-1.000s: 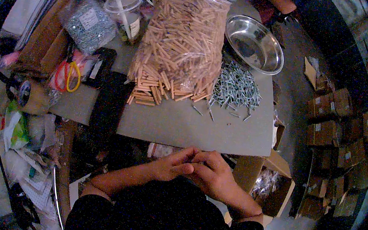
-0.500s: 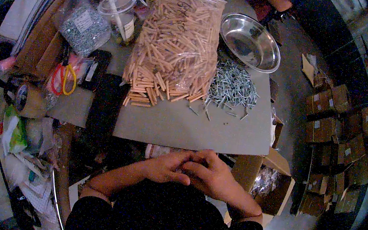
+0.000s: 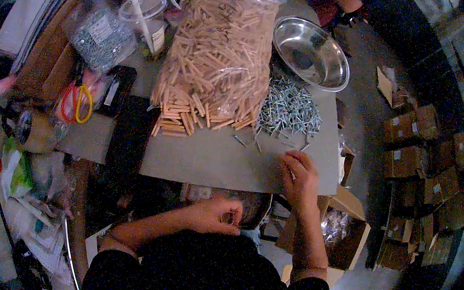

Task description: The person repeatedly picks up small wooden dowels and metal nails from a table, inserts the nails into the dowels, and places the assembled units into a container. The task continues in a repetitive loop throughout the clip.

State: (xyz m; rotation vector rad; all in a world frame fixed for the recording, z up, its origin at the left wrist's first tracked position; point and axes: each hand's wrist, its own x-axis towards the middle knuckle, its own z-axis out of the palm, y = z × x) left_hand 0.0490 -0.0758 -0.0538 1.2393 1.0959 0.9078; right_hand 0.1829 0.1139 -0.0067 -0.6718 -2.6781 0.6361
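My left hand (image 3: 216, 215) hangs in front of my body, short of the table's front edge. Its fingers curl loosely, leaving a gap to the thumb, with nothing seen inside. My right hand (image 3: 301, 179) is over the front right of the table, fingers bent and thumb apart from them; it appears to hold nothing. Just beyond its fingertips lie a few loose screws, at the near side of a pile of silvery screws (image 3: 291, 107). Left of the pile, a large clear bag of wooden dowels (image 3: 219, 56) lies with its mouth toward me, several dowels (image 3: 174, 123) spilling out.
A steel bowl (image 3: 311, 53) stands at the back right. On the left are a lidded plastic cup (image 3: 144, 12) with a straw, a bag of small metal parts (image 3: 103, 36) and yellow-handled scissors (image 3: 84, 105). Cardboard boxes (image 3: 409, 161) are stacked on the floor at right; an open carton (image 3: 348, 234) is nearer.
My hands, clasped together before, have come apart. The right one has moved forward and right over the table toward the screws; the left has stayed near my body.
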